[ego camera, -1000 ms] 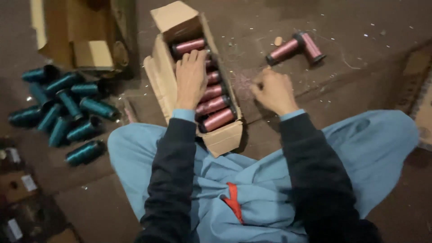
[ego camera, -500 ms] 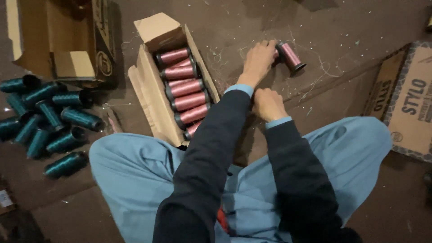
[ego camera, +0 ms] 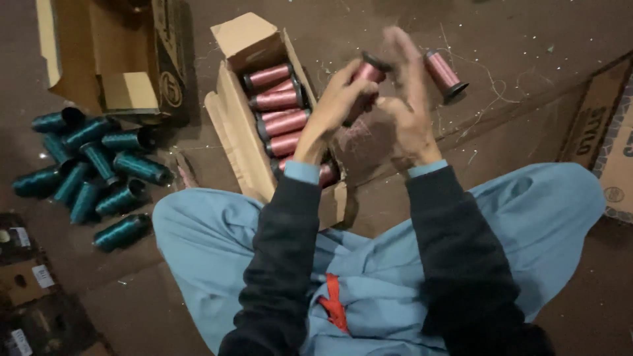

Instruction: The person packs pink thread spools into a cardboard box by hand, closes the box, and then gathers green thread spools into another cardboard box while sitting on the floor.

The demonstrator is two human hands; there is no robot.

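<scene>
- A pink thread spool point(ego camera: 366, 71) is held above the floor point(ego camera: 514, 39), just right of the open carton, tilted with its dark end cap upward.
- The spool is pinched by the fingers of the left hand point(ego camera: 333, 112); the grip is closed on the spool's body, so only its upper part is seen.
- The right hand point(ego camera: 409, 109) is raised just beside the spool, blurred; its fingers are spread and its grip stands wide, and whether the spool is touched by it cannot be told.
- A narrow cardboard carton point(ego camera: 231, 132) is laid on the floor directly left of the hands, flaps open, with a row of pink spools point(ego camera: 277, 99) packed on their sides inside it; the near end of the row is hidden by the left wrist and dark sleeve.
- A second loose pink spool point(ego camera: 445, 74) is seen lying on the floor just right of the right hand, apart from the carton.
- Loose thread scraps are scattered over the floor around that spool.
- A larger open cardboard box point(ego camera: 112, 59) is placed toward the far left.
- A heap of teal spools point(ego camera: 99, 168) is spread on the floor near the left edge, well apart from the hands.
- Flattened printed cardboard point(ego camera: 610, 145) lies at the right edge.
- Light blue trousers point(ego camera: 527, 211) fill the near part of the view.
</scene>
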